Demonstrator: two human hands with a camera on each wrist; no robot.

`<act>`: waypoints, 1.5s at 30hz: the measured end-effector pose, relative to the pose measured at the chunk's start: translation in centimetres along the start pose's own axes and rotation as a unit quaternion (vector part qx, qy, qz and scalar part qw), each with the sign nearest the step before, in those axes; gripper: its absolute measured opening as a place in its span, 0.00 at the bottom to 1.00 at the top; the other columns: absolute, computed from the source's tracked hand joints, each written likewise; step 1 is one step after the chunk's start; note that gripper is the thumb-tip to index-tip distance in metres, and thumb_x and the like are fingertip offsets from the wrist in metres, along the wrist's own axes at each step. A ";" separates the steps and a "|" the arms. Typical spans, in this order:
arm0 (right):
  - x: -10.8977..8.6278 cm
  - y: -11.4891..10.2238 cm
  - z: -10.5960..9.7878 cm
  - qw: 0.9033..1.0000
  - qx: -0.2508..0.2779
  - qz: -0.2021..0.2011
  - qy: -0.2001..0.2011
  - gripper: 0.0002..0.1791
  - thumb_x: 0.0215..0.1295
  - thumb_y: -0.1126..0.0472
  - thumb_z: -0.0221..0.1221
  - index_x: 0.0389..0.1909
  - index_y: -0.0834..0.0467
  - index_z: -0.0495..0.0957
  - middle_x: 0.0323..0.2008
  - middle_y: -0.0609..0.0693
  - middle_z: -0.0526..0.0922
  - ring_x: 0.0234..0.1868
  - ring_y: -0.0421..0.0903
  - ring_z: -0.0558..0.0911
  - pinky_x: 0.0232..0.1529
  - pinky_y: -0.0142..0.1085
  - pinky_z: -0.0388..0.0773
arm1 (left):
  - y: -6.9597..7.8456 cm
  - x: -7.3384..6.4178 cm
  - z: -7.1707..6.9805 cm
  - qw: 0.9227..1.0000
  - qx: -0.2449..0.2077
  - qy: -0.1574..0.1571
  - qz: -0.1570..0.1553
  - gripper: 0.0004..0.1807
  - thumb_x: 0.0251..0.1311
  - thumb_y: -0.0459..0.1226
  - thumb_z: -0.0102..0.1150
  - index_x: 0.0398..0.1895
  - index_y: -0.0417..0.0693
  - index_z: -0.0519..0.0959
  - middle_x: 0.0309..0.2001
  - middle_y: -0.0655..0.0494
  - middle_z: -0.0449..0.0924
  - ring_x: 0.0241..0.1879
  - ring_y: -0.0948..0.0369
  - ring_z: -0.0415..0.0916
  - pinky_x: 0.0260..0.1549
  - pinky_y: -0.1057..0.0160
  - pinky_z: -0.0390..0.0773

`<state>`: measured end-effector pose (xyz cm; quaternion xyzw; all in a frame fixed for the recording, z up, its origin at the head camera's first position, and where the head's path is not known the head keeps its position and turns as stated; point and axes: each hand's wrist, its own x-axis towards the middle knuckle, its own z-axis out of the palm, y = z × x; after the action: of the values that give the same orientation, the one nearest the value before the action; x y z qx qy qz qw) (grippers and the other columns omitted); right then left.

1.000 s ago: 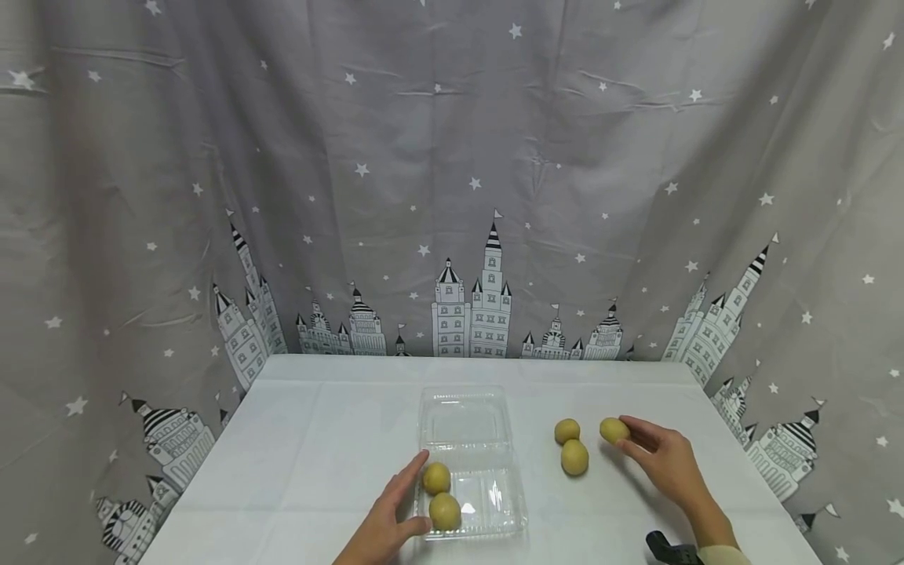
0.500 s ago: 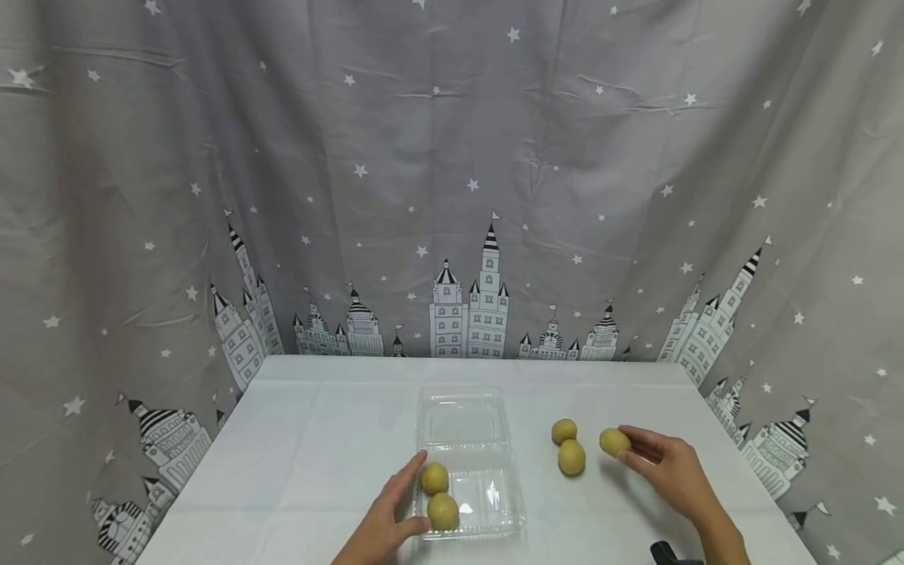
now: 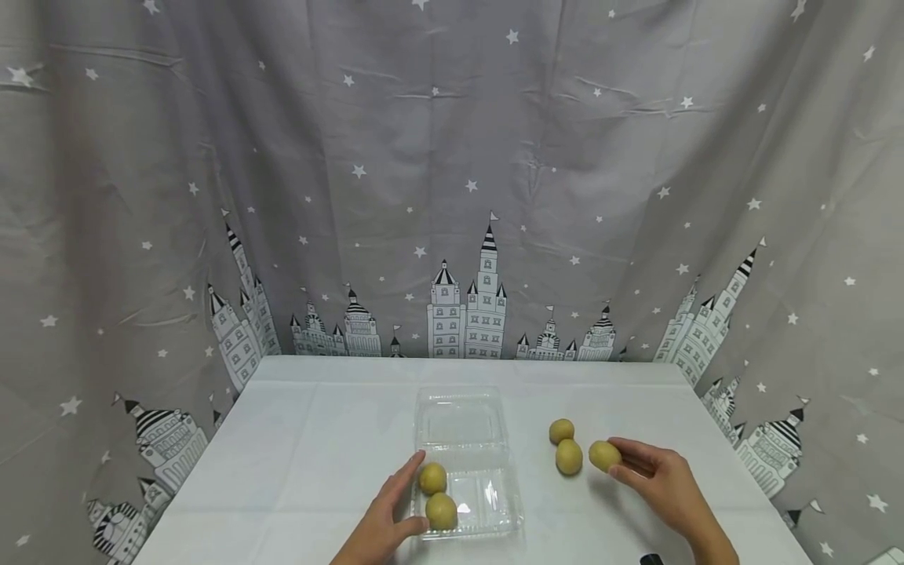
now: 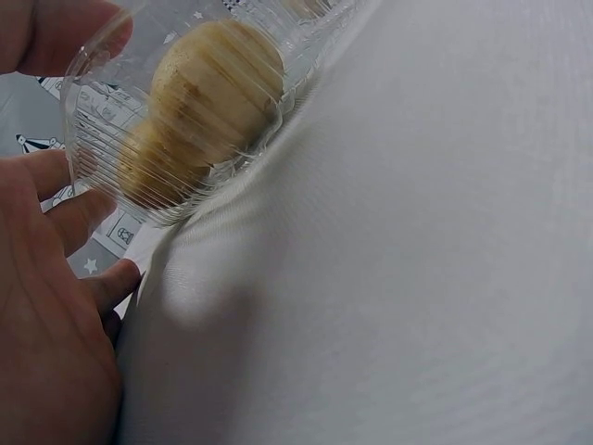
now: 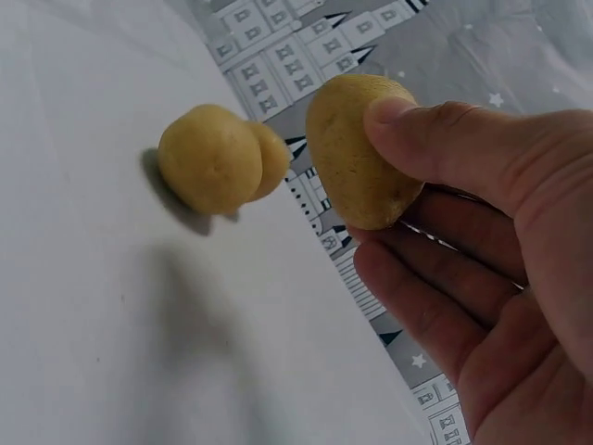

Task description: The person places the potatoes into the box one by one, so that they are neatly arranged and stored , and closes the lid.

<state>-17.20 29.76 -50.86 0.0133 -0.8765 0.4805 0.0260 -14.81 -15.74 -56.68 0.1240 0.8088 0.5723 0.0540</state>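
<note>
Your right hand point(image 3: 660, 482) pinches a potato point(image 3: 604, 455) between the thumb and the fingertips, with the other fingers loosely bent below it. That potato is off the cloth-covered table point(image 3: 297, 455), a shadow lying under your hand, and it is just right of two loose potatoes: the nearer one point(image 3: 568, 457) and the farther one point(image 3: 561, 430). Those two sit close together on the white cloth.

Your left hand point(image 3: 387, 510) rests against the left side of the clear plastic container point(image 3: 490, 514), thumb and forefinger spread wide along it — the thumb at the near-left corner, the forefinger farther up the edge. In the left wrist view, your fingertips touch the ribbed wall. Two more potatoes lie in the left part of the base, a front one point(image 3: 441, 512) and a back one point(image 3: 433, 478), one behind the other. The lid point(image 3: 461, 420) is folded open on the far side, flat on the table.

Beyond the table hangs a grey curtain point(image 3: 452, 157) printed with stars and castles. A small black object point(image 3: 650, 559) shows at the bottom edge — too cropped to identify.
</note>
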 end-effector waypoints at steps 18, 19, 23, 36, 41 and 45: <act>-0.3 -2.6 3.8 0.997 0.069 -0.029 -0.017 0.27 0.66 0.60 0.76 0.65 0.63 0.85 0.63 0.62 0.88 0.60 0.49 0.91 0.55 0.30 0.89 | -0.4 0.0 0.0 1.000 0.006 0.001 -0.017 0.56 0.54 0.44 0.74 0.88 0.49 0.61 0.87 0.46 0.59 0.87 0.30 0.45 0.82 0.25 0.31; -0.2 -2.8 4.0 0.997 0.072 -0.032 -0.020 0.27 0.66 0.59 0.76 0.65 0.62 0.85 0.63 0.61 0.88 0.60 0.49 0.91 0.56 0.29 0.88 | -0.5 0.0 -0.1 1.000 0.006 0.000 -0.016 0.56 0.54 0.44 0.73 0.88 0.49 0.61 0.87 0.45 0.59 0.87 0.30 0.45 0.82 0.26 0.31; -0.1 -3.3 4.7 0.993 0.090 -0.059 -0.042 0.28 0.66 0.59 0.76 0.65 0.64 0.85 0.62 0.62 0.89 0.59 0.48 0.91 0.56 0.28 0.88 | -0.3 0.0 -0.1 1.000 0.009 0.000 -0.019 0.55 0.55 0.45 0.74 0.88 0.49 0.61 0.87 0.45 0.58 0.87 0.30 0.45 0.81 0.23 0.33; 0.4 -5.1 8.4 0.979 0.102 -0.122 -0.123 0.25 0.68 0.58 0.75 0.62 0.64 0.86 0.58 0.60 0.90 0.57 0.44 0.92 0.59 0.31 0.88 | 0.1 0.0 -0.2 1.000 0.005 0.007 -0.016 0.56 0.52 0.42 0.74 0.88 0.52 0.62 0.87 0.42 0.59 0.85 0.28 0.47 0.77 0.16 0.44; 0.5 -5.8 9.9 0.975 0.096 -0.130 -0.154 0.23 0.69 0.60 0.74 0.61 0.63 0.86 0.59 0.59 0.91 0.58 0.49 0.92 0.61 0.37 0.88 | 0.3 0.0 0.0 1.000 -0.004 0.004 -0.026 0.56 0.52 0.43 0.74 0.88 0.53 0.61 0.88 0.43 0.57 0.86 0.28 0.45 0.77 0.16 0.42; 0.5 -6.2 10.8 0.971 0.085 -0.135 -0.179 0.22 0.70 0.58 0.74 0.61 0.61 0.87 0.60 0.57 0.90 0.60 0.49 0.91 0.62 0.40 0.88 | 0.3 0.0 0.1 1.000 -0.003 0.004 -0.019 0.57 0.52 0.43 0.74 0.88 0.50 0.61 0.88 0.44 0.57 0.86 0.28 0.45 0.77 0.17 0.41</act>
<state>-17.74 17.27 -51.40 0.2196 -0.8132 0.5347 -0.0673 -14.77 -15.57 -56.45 0.1064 0.8096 0.5739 0.0621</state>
